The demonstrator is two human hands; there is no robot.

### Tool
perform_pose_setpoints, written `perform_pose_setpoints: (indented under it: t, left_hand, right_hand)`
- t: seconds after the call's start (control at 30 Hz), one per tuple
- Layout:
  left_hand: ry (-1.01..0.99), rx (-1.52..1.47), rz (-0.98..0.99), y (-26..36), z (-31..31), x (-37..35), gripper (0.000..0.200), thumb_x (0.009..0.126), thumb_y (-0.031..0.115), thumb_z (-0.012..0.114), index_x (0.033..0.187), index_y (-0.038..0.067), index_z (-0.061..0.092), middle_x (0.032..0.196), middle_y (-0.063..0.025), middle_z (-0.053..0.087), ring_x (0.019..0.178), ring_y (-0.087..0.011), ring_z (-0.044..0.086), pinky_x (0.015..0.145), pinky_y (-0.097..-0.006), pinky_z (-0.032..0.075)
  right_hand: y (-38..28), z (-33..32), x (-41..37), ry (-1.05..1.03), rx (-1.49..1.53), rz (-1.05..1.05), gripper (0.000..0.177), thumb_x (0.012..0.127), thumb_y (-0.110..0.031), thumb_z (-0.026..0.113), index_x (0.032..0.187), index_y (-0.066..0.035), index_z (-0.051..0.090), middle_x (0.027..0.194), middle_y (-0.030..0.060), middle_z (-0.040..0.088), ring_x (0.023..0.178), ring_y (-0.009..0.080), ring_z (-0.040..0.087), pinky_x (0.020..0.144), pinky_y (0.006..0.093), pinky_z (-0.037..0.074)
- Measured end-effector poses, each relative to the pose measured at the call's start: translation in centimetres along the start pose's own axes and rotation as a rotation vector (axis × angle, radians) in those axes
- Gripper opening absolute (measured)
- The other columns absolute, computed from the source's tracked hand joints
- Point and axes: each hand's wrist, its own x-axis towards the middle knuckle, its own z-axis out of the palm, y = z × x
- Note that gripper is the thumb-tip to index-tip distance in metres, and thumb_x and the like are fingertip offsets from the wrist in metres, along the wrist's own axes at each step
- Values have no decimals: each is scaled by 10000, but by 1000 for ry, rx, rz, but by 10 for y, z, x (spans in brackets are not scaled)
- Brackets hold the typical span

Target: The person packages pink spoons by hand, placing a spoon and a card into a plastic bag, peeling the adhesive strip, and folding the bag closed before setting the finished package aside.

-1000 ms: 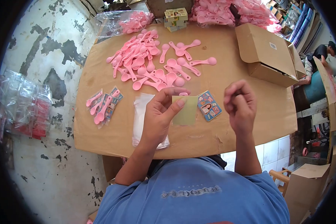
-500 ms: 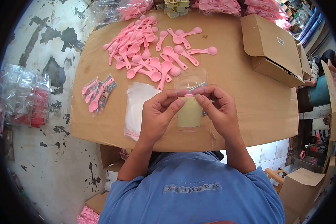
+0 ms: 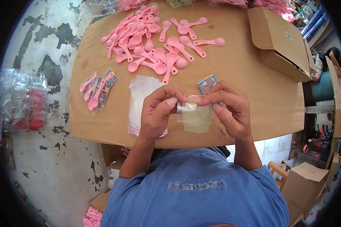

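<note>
Between my hands hangs a clear plastic bag [image 3: 197, 120] with a pale green card and a bit of pink showing at its top. My left hand [image 3: 159, 109] pinches its upper left edge, and my right hand [image 3: 230, 108] pinches the upper right side with thumb and forefinger. Left of my left hand lies a stack of clear bags [image 3: 137, 102]. Printed cards [image 3: 207, 83] lie just beyond my right hand. Farther out is a pile of pink spoons [image 3: 134, 39]. At the left, filled packets [image 3: 98, 92] hold pink spoons and printed cards.
An open cardboard box [image 3: 280, 41] stands at the back right of the brown-covered table [image 3: 254, 90]. Bags of pink items [image 3: 271, 7] lie along the far edge. Plastic packs [image 3: 24, 100] are at the far left. Another person's arm [image 3: 335, 62] shows at the right.
The clear bag now stretches up over the card's top, and my hands have moved slightly apart. The printed cards beyond are more visible. The view has shifted a little.
</note>
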Motion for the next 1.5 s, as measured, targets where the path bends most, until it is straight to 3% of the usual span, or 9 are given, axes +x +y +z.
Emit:
perform_pose_setpoints:
  t: [0.17, 0.27, 0.37, 0.47, 0.6, 0.7, 0.9, 1.13, 1.5]
  left_hand:
    - [-21, 216, -40, 10, 3, -3, 397, 925, -31, 714, 1294, -11, 570, 1049, -109, 723, 880, -102, 671, 791, -217, 512]
    - [-79, 278, -75, 19, -2, -8, 506, 920, -61, 712, 1396, -21, 545, 1135, -130, 732, 972, -122, 692, 835, -234, 525]
    - [-121, 499, -52, 18, -28, -18, 388, 935, -94, 671, 1316, -34, 634, 1198, -130, 734, 1099, -167, 695, 942, -289, 547]
    - [44, 837, 269, 44, -58, -27, 349, 934, -21, 703, 1282, 0, 695, 1089, -100, 778, 988, -117, 715, 868, -259, 555]
    - [665, 1304, 546, 96, -108, -33, 315, 954, 29, 693, 1269, 27, 702, 1135, -77, 759, 1008, -151, 693, 898, -283, 542]
    - [693, 1435, 595, 102, -119, -42, 262, 967, 66, 696, 1216, -16, 698, 1203, -73, 728, 1089, -151, 661, 920, -287, 532]
    - [490, 1291, -114, 49, -110, -52, 234, 891, 147, 810, 1015, -9, 687, 876, 12, 635, 798, -86, 550, 685, -236, 443]
    - [532, 927, -307, 44, -123, -54, 182, 899, 141, 809, 912, 21, 674, 790, 60, 601, 700, -19, 488, 625, -186, 393]
    - [762, 894, 336, 33, -132, -65, 186, 1046, 173, 629, 1069, 4, 703, 844, 2, 659, 725, -50, 539, 636, -203, 413]
  right_hand:
    - [1, 15, -1, 5, -110, 42, 232, 873, 73, 717, 1084, -22, 724, 893, 66, 615, 808, 93, 574, 690, 225, 458]
    - [10, 28, -4, 131, 188, 104, 372, 879, 72, 751, 1226, -4, 643, 1011, 57, 617, 852, 83, 583, 728, 231, 494]
    - [13, 40, 2, 100, 184, 43, 420, 898, 82, 734, 1284, 9, 585, 1110, 57, 608, 910, 95, 607, 765, 247, 520]
    - [14, 56, 7, 110, 100, 65, 321, 901, 51, 735, 1202, 8, 630, 1066, 73, 640, 924, 127, 636, 777, 267, 519]
    - [17, 76, 7, -36, -252, 53, 210, 868, 25, 747, 1068, -9, 692, 980, 109, 659, 893, 219, 651, 763, 322, 514]
    - [20, 87, 5, -83, -418, 8, 172, 845, 13, 750, 1009, -24, 712, 961, 132, 655, 897, 284, 637, 770, 370, 504]
    - [19, 50, 5, 82, -690, 221, 202, 891, -88, 747, 1073, -25, 686, 940, 109, 601, 894, 282, 592, 791, 400, 480]
    - [35, 7, -15, 152, -706, 587, 364, 849, -213, 830, 1111, -34, 651, 911, 70, 553, 840, 223, 533, 767, 368, 465]
    - [58, -13, -27, 343, -376, 596, 245, 942, -124, 759, 1123, 14, 670, 789, -25, 551, 713, 54, 508, 641, 217, 432]
